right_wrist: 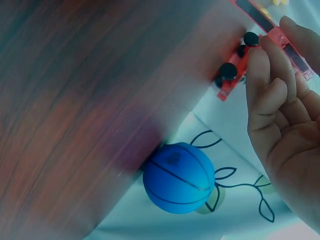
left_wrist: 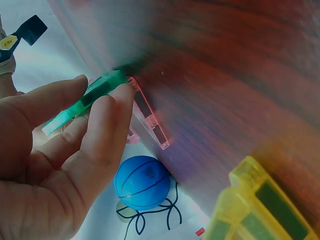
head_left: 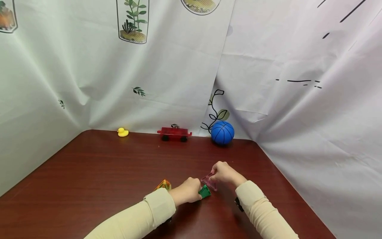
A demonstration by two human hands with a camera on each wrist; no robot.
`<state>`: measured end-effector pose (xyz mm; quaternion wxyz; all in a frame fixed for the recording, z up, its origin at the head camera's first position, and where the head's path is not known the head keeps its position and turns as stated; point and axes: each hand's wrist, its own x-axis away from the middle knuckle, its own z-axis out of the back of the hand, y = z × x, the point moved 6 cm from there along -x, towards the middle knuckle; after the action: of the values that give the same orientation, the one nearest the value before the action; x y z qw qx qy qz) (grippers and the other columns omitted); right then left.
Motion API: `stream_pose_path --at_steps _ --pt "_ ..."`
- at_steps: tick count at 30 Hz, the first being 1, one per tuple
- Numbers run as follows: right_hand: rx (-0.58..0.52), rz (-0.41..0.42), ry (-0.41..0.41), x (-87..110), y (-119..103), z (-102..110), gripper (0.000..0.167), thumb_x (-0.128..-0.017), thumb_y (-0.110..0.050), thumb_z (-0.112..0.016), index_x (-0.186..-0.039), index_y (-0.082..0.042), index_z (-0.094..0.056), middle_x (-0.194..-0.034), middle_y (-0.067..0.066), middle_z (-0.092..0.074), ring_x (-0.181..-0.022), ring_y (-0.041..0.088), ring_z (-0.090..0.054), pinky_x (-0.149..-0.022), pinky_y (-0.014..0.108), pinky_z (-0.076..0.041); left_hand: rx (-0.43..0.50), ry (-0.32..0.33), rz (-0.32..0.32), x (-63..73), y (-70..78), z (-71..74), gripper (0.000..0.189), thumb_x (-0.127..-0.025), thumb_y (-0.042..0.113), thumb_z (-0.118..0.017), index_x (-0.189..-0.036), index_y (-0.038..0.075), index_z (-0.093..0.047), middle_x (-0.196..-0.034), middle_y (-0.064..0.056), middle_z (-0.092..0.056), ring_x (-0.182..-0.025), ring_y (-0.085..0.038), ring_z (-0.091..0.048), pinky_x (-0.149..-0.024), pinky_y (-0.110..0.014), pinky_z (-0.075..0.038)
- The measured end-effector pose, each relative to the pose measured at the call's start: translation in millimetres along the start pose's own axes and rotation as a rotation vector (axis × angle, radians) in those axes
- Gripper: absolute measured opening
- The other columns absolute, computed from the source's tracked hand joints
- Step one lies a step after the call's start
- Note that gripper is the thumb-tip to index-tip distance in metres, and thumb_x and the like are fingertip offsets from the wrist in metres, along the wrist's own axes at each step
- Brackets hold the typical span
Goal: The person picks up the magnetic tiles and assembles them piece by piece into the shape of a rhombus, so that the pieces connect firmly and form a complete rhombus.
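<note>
Near the middle of the table, my left hand [head_left: 187, 191] pinches a green translucent magnetic tile [head_left: 204, 192] between thumb and fingers. In the left wrist view the green tile [left_wrist: 92, 95] is seen edge-on. Just to its right, my right hand [head_left: 224, 173] pinches a pink triangular magnetic tile [head_left: 210, 182], which looks red in the right wrist view, where its edge [right_wrist: 290, 52] shows dark strips. The two tiles lie close together; I cannot tell whether they touch. Partly hidden behind the left forearm is a yellow-orange magnetic-tile piece [head_left: 164, 184].
Along the back edge of the brown table [head_left: 104, 166] stand a yellow rubber duck [head_left: 122, 132], a red toy wagon [head_left: 174, 132] with black wheels and a blue ball [head_left: 222, 132]. A printed white curtain [head_left: 179, 66] hangs behind and at both sides.
</note>
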<state>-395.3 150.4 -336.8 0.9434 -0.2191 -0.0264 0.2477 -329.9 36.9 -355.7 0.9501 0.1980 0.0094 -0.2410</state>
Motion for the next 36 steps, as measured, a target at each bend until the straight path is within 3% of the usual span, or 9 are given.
stream_pose_path --at_steps 9,15,36 --pt "0.001 0.025 0.002 -2.4 -8 -8 0.016 -0.069 -0.013 -0.072 -0.062 -0.009 -0.058 -0.054 -0.004 -0.049 -0.051 0.009 -0.044 -0.045 0.023 -0.038 0.005 0.014 -0.006 0.7 -0.1 1.3 0.045 -0.067 0.013 -0.071 -0.044 0.014 -0.033 -0.041 0.009 -0.021 -0.045 -0.007 -0.029 -0.044 -0.019 -0.030" --pt "0.024 0.051 -0.006 -3.2 -14 -12 0.018 -0.069 -0.014 -0.073 -0.061 -0.010 -0.057 -0.053 -0.004 -0.048 -0.052 0.009 -0.044 -0.045 0.022 -0.037 0.002 0.007 0.008 1.1 -1.4 1.1 0.036 -0.067 0.015 -0.072 -0.050 0.012 -0.040 -0.047 0.005 -0.035 -0.047 -0.008 -0.036 -0.046 -0.022 -0.035" --pt "-0.020 0.064 -0.145 1.9 -18 -17 0.009 -0.075 -0.010 -0.067 -0.081 -0.008 -0.060 -0.072 -0.003 -0.053 -0.059 0.011 -0.047 -0.052 0.025 -0.041 0.005 -0.004 0.006 3.3 -4.5 3.7 0.031 -0.069 0.016 -0.070 -0.053 0.010 -0.045 -0.048 0.004 -0.041 -0.046 -0.008 -0.039 -0.045 -0.022 -0.036"
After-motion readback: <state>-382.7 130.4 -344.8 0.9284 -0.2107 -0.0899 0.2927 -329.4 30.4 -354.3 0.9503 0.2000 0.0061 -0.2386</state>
